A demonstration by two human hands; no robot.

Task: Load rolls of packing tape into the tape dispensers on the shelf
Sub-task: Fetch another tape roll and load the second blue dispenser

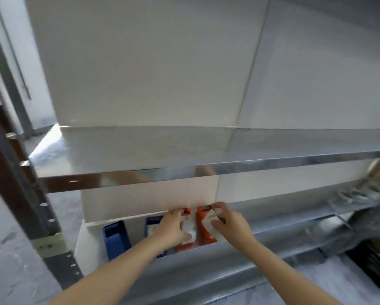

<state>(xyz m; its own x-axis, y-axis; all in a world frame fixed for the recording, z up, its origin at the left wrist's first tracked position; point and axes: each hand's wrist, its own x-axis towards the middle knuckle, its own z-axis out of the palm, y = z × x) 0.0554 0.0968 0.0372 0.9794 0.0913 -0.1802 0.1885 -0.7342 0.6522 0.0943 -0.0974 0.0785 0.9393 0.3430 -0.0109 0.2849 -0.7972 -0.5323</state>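
Two tape dispensers: orange-red, black at far ends. Tape rolls: translucent white. Two plastic items: blue. Boxes: plain white. Shelf: silver-grey, spangled. Upright: dark brown. Floor: mottled grey.

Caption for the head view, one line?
Left hand grips the left orange dispenser; right hand holds a clear tape roll at the right dispenser.
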